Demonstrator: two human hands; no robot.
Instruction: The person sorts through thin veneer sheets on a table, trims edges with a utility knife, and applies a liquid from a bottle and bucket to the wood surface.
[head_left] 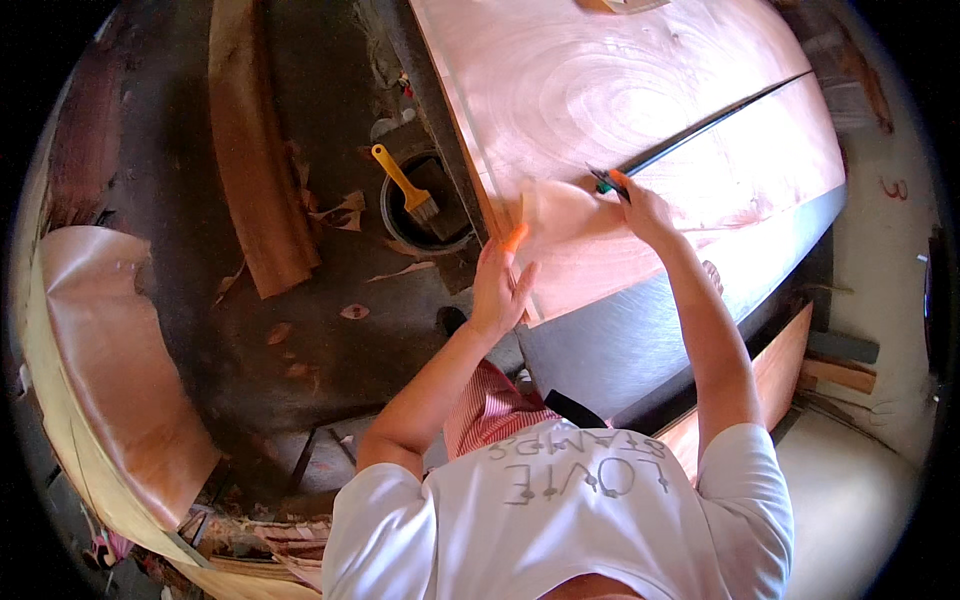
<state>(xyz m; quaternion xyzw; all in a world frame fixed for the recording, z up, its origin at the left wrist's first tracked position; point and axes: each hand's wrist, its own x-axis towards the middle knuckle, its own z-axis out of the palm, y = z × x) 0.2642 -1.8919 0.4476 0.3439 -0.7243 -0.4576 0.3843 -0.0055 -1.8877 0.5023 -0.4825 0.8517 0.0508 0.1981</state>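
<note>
A pale pink wood veneer sheet [585,270] lies over the near left part of a large stack of veneer [640,100]. My left hand [500,290] rests at its left edge, thumb and fingers apart, with an orange cover on one fingertip. My right hand [645,210] is closed round a slim dark pointed tool [606,182], too small to name surely. Orange also shows at that hand's fingertips. The tool's tip is over the veneer, beside the near end of a long dark gap [700,130] between sheets.
Left of the table, a dark bucket [392,228] carries a yellow-handled brush [405,180]. A long brown veneer strip [250,150] and scraps [345,212] lie on the floor. A curved veneer sheet [130,350] stands far left. Grey metallic tabletop [620,340] shows nearest me.
</note>
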